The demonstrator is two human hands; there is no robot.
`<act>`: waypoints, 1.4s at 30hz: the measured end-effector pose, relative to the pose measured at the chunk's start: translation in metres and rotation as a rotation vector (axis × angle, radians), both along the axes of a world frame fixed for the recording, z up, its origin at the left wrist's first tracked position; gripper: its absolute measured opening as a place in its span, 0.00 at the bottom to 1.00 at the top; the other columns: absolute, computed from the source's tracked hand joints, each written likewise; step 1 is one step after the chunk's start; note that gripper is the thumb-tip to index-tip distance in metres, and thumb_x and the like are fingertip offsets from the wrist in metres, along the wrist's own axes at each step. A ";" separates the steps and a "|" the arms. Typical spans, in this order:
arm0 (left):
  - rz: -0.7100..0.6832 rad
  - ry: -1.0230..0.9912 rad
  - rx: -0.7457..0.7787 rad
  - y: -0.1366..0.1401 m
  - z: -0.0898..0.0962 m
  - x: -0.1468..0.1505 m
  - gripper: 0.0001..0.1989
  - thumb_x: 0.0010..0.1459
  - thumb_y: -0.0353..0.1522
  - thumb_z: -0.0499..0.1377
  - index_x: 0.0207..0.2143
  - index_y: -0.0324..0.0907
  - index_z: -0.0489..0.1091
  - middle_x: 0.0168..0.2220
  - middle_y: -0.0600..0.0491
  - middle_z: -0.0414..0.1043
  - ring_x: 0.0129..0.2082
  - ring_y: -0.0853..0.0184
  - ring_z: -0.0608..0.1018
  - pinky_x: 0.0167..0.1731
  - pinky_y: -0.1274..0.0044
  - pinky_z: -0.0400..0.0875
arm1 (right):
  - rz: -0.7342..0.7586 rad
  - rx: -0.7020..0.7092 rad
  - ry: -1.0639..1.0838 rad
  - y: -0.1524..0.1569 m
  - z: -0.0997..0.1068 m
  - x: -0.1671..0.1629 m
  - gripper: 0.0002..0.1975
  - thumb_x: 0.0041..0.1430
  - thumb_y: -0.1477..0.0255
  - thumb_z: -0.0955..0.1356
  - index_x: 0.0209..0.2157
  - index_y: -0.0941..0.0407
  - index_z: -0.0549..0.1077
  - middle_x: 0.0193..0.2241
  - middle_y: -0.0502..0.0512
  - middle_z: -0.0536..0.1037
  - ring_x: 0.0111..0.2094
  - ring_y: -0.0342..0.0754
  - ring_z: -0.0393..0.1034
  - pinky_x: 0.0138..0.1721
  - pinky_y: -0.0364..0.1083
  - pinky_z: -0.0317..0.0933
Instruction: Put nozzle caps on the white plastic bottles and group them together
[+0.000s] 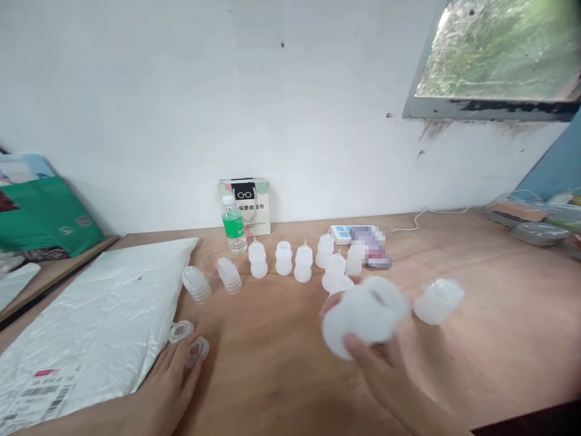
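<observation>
My right hand (370, 357) is wrapped around a milky white bottle (363, 318), lifted above the table and tilted with its opening to the right; motion blurs it. My left hand (175, 366) is low at the left, thumb and finger closed on a clear plastic ring (198, 351). A second clear ring (180, 330) lies just beyond those fingers. To the right of the held bottle stands another milky bottle (439, 301). Several waisted white bottles, such as this one (303, 264), stand farther back, most with a pointed tip. Two clear ribbed caps (196, 284) are at the left.
A large white plastic parcel (104, 303) covers the table's left side. At the back stand a green-labelled water bottle (234, 227) and a paper bag (258, 212). A white power strip (340, 234) lies near the wall. Plastic containers (535, 233) sit at the far right.
</observation>
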State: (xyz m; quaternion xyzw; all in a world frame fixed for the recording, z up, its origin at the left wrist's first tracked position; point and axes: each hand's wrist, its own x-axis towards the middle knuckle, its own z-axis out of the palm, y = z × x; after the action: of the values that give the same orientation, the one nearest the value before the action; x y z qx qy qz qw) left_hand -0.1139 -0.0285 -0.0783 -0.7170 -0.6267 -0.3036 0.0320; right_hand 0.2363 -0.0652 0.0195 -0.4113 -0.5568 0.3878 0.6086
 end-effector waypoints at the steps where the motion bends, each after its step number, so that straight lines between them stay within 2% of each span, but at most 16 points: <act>1: -0.012 -0.036 -0.037 0.003 0.004 0.001 0.15 0.55 0.40 0.53 0.44 0.45 0.66 0.45 0.48 0.73 0.48 0.55 0.74 0.51 0.61 0.65 | 0.105 -0.047 -0.033 0.006 0.002 -0.015 0.23 0.53 0.63 0.67 0.49 0.50 0.57 0.37 0.55 0.72 0.36 0.50 0.69 0.34 0.49 0.65; 3: -0.023 -0.140 -0.125 0.007 0.021 0.008 0.15 0.55 0.40 0.53 0.44 0.44 0.64 0.41 0.46 0.74 0.41 0.56 0.77 0.43 0.62 0.71 | 0.195 -0.117 -0.089 0.018 0.004 -0.039 0.25 0.53 0.67 0.68 0.49 0.49 0.54 0.38 0.53 0.71 0.36 0.48 0.68 0.33 0.47 0.64; 5: -0.044 -0.290 -0.169 0.011 0.053 0.023 0.18 0.55 0.41 0.54 0.46 0.43 0.62 0.42 0.46 0.72 0.34 0.60 0.78 0.35 0.66 0.74 | 0.209 -0.176 -0.142 0.030 0.003 -0.055 0.25 0.52 0.70 0.68 0.47 0.51 0.52 0.39 0.53 0.68 0.36 0.47 0.66 0.32 0.46 0.63; 8: -0.292 -0.554 -0.121 0.017 0.114 0.055 0.20 0.58 0.38 0.55 0.52 0.46 0.58 0.46 0.48 0.69 0.41 0.63 0.76 0.39 0.71 0.73 | 0.199 -0.192 -0.192 0.047 -0.007 -0.067 0.20 0.52 0.69 0.67 0.44 0.53 0.54 0.40 0.54 0.65 0.39 0.47 0.64 0.35 0.46 0.62; 10: -0.446 -0.647 -0.065 0.025 0.150 0.077 0.19 0.58 0.36 0.55 0.52 0.46 0.58 0.45 0.49 0.69 0.45 0.64 0.73 0.42 0.72 0.71 | 0.172 -0.146 -0.180 0.058 -0.016 -0.071 0.19 0.54 0.67 0.67 0.43 0.53 0.55 0.41 0.54 0.65 0.40 0.48 0.63 0.37 0.46 0.61; 13: -0.558 -0.613 -0.069 0.043 0.176 0.102 0.19 0.57 0.35 0.57 0.51 0.47 0.60 0.44 0.50 0.68 0.43 0.65 0.73 0.41 0.73 0.70 | 0.093 -0.062 -0.134 0.069 -0.029 -0.074 0.17 0.55 0.65 0.66 0.43 0.52 0.57 0.41 0.53 0.65 0.39 0.46 0.63 0.36 0.45 0.61; 15: -0.591 -0.597 -0.116 0.058 0.174 0.112 0.18 0.58 0.35 0.56 0.50 0.46 0.60 0.44 0.50 0.68 0.42 0.66 0.73 0.40 0.73 0.70 | 0.051 -0.015 -0.121 0.073 -0.034 -0.073 0.17 0.55 0.65 0.66 0.45 0.51 0.58 0.41 0.52 0.67 0.37 0.46 0.63 0.35 0.45 0.61; 20: -0.607 -0.666 -0.287 0.084 0.142 0.115 0.14 0.58 0.37 0.56 0.46 0.45 0.62 0.41 0.52 0.66 0.42 0.67 0.71 0.40 0.74 0.68 | 0.002 0.044 -0.170 0.075 -0.045 -0.068 0.19 0.54 0.67 0.67 0.48 0.52 0.62 0.45 0.55 0.69 0.44 0.49 0.65 0.42 0.48 0.62; 23: -0.612 -0.790 -0.367 0.087 0.130 0.114 0.12 0.57 0.36 0.56 0.43 0.44 0.62 0.37 0.54 0.65 0.35 0.70 0.70 0.35 0.77 0.66 | -0.015 0.081 -0.243 0.076 -0.052 -0.066 0.20 0.55 0.68 0.67 0.49 0.53 0.62 0.45 0.56 0.69 0.45 0.51 0.66 0.44 0.50 0.62; 26: -0.606 -0.896 -0.404 0.084 0.125 0.115 0.14 0.55 0.35 0.59 0.43 0.44 0.61 0.34 0.56 0.63 0.33 0.72 0.69 0.34 0.78 0.66 | -0.067 0.179 -0.342 0.077 -0.056 -0.065 0.22 0.54 0.69 0.67 0.51 0.53 0.62 0.44 0.57 0.69 0.44 0.52 0.66 0.44 0.51 0.63; 29: -0.531 -0.923 -0.404 0.081 0.123 0.118 0.17 0.53 0.35 0.61 0.44 0.44 0.60 0.32 0.57 0.63 0.31 0.72 0.69 0.32 0.78 0.66 | -0.159 0.287 -0.434 0.077 -0.059 -0.062 0.22 0.53 0.72 0.68 0.50 0.52 0.63 0.43 0.59 0.67 0.45 0.54 0.65 0.45 0.54 0.62; 32: -0.488 -0.946 -0.409 0.079 0.120 0.118 0.16 0.53 0.36 0.61 0.42 0.43 0.61 0.33 0.56 0.64 0.31 0.72 0.70 0.31 0.78 0.66 | -0.197 0.311 -0.443 0.074 -0.057 -0.061 0.21 0.52 0.73 0.68 0.49 0.51 0.65 0.42 0.59 0.66 0.45 0.54 0.64 0.44 0.55 0.61; 35: -0.609 -1.040 -0.439 0.079 0.117 0.117 0.18 0.52 0.34 0.62 0.45 0.44 0.60 0.35 0.55 0.66 0.36 0.70 0.72 0.35 0.77 0.67 | -0.120 0.174 -0.272 0.070 -0.053 -0.064 0.18 0.52 0.70 0.69 0.45 0.52 0.65 0.40 0.56 0.68 0.42 0.52 0.65 0.41 0.52 0.62; 38: -0.732 -1.122 -0.421 0.079 0.114 0.116 0.24 0.52 0.32 0.62 0.50 0.45 0.58 0.39 0.52 0.68 0.40 0.68 0.72 0.38 0.76 0.68 | 0.085 -0.097 0.014 0.066 -0.048 -0.069 0.11 0.54 0.65 0.68 0.38 0.53 0.65 0.33 0.51 0.69 0.32 0.45 0.65 0.31 0.45 0.62; 40: -0.753 -1.169 -0.398 0.079 0.110 0.116 0.26 0.52 0.34 0.62 0.52 0.46 0.57 0.44 0.50 0.67 0.41 0.67 0.72 0.39 0.75 0.68 | 0.241 -0.231 0.208 0.064 -0.046 -0.072 0.11 0.56 0.62 0.66 0.36 0.53 0.64 0.28 0.48 0.68 0.25 0.42 0.63 0.25 0.43 0.60; 42: -0.745 -1.199 -0.380 0.079 0.105 0.117 0.25 0.53 0.35 0.61 0.52 0.47 0.56 0.47 0.49 0.65 0.42 0.67 0.72 0.40 0.74 0.68 | 0.341 -0.284 0.355 0.062 -0.045 -0.074 0.12 0.57 0.61 0.65 0.38 0.53 0.64 0.27 0.47 0.69 0.23 0.41 0.63 0.24 0.42 0.59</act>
State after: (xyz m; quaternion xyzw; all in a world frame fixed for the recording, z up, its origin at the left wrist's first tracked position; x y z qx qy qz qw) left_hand 0.0033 0.0508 0.0270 -0.5863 -0.2931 -0.5208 -0.5469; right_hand 0.1622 -0.0030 -0.0259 -0.3184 -0.4427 0.6248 0.5588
